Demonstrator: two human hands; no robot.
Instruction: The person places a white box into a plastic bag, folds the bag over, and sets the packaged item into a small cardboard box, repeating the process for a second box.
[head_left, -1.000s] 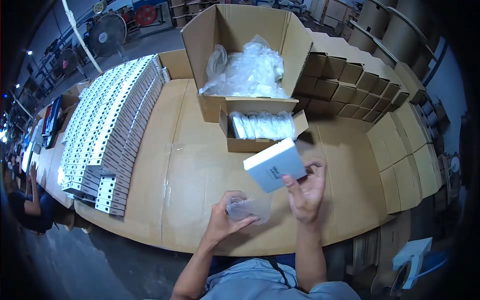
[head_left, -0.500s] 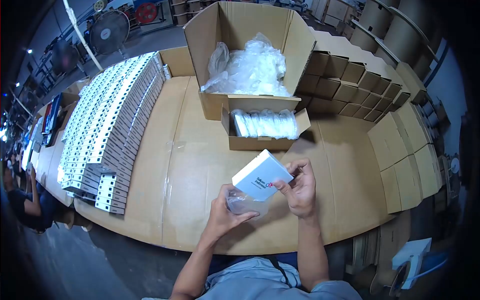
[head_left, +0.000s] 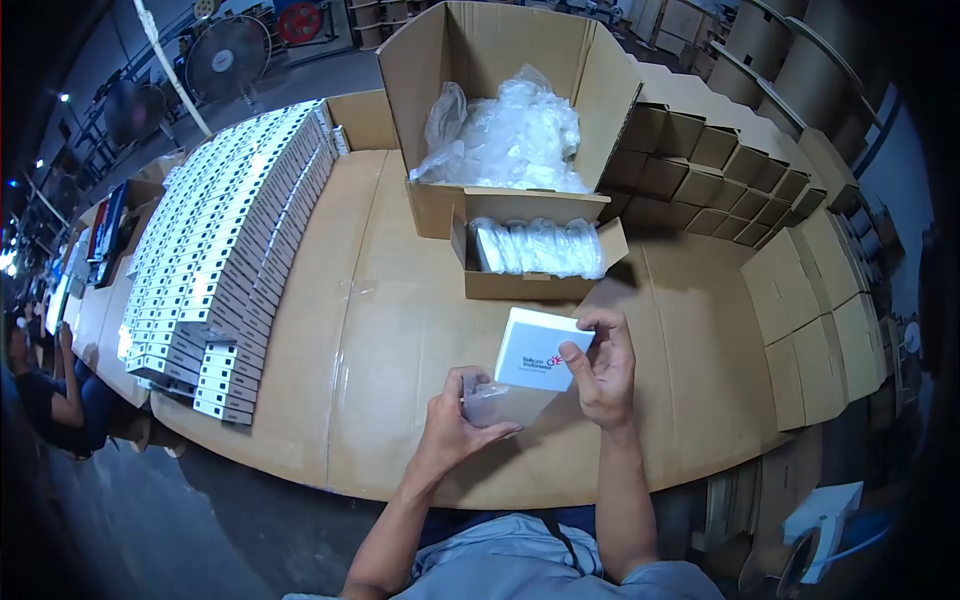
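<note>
My right hand [head_left: 608, 378] grips a small white box [head_left: 530, 350] by its right side, thumb on the printed face and fingers behind. The print reads Telkom Indonesia beside a red mark. Lower and to the left, my left hand [head_left: 450, 428] is closed on a clear plastic bag [head_left: 488, 404], with the thumb stretched along its lower side. The bag's mouth lies just under the white box's lower left corner. Beyond the hands stands an open brown carton [head_left: 530, 288], holding a row of plastic-wrapped white packs [head_left: 540, 249].
Many stacked white boxes [head_left: 225, 230] line the table's left side. Behind the small carton, a large open carton [head_left: 425, 130] holds a heap of clear plastic bags [head_left: 525, 135]. Brown cartons [head_left: 715, 190] are stacked at the right. Another person [head_left: 60, 390] sits at far left.
The white box has turned more upright and moved slightly right and down in my right hand. My left hand keeps the bag, now more spread out beneath it.
</note>
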